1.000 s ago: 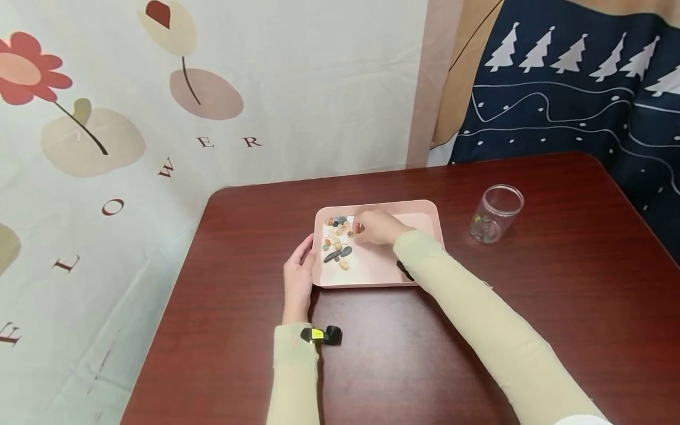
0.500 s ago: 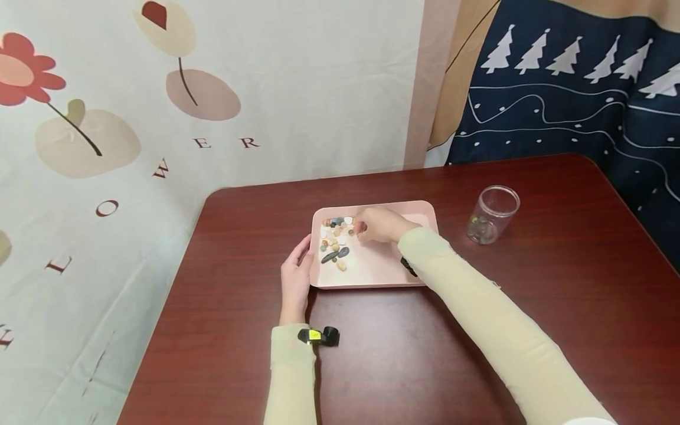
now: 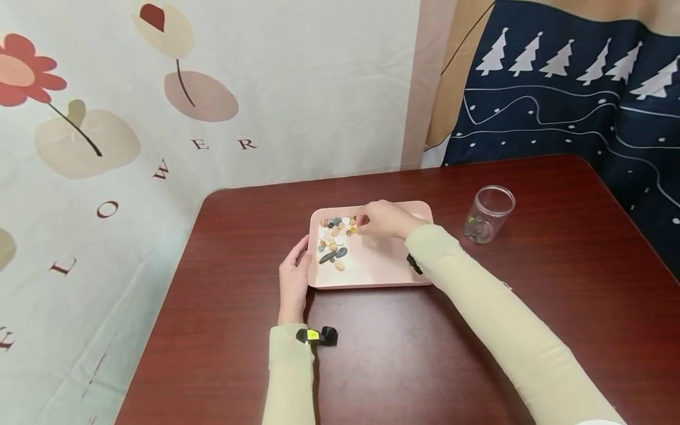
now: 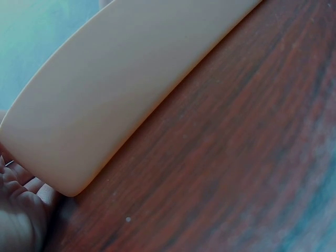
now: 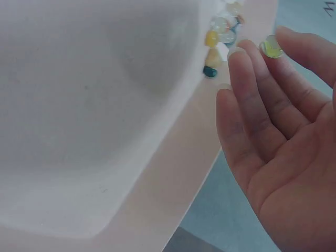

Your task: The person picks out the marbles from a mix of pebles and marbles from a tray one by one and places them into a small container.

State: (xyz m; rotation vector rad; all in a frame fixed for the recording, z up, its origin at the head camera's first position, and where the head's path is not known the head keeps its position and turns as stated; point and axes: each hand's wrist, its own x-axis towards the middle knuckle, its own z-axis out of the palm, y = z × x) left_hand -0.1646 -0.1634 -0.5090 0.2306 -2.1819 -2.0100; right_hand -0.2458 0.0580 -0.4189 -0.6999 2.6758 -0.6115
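My right hand (image 3: 390, 219) is above the middle of a pink tray (image 3: 390, 268), pinching a clear glass marble with a yellow-green swirl (image 5: 271, 47) between thumb and index finger. Its other fingers stretch out loosely in the right wrist view. Several small stones and glass pieces, among them a long dark stone (image 3: 327, 258) and a pale tan stone (image 3: 339, 266), lie in the left part of the tray. My left hand (image 3: 294, 277) rests against the tray's left wall; in the left wrist view, its fingers (image 4: 21, 176) show at the tray's corner.
To the right of the tray, a clear jar (image 3: 489, 213) stands open on the dark red-brown table (image 3: 382, 354), with a few small pieces at its bottom. A white curtain with flower prints (image 3: 319, 88) and a navy cloth with tree prints (image 3: 547, 118) hang behind.
My right hand has risen slightly and shifted right from the stones, uncovering a yellow piece beside its fingertips. My left hand stays at the tray's side. The head view has shifted slightly.
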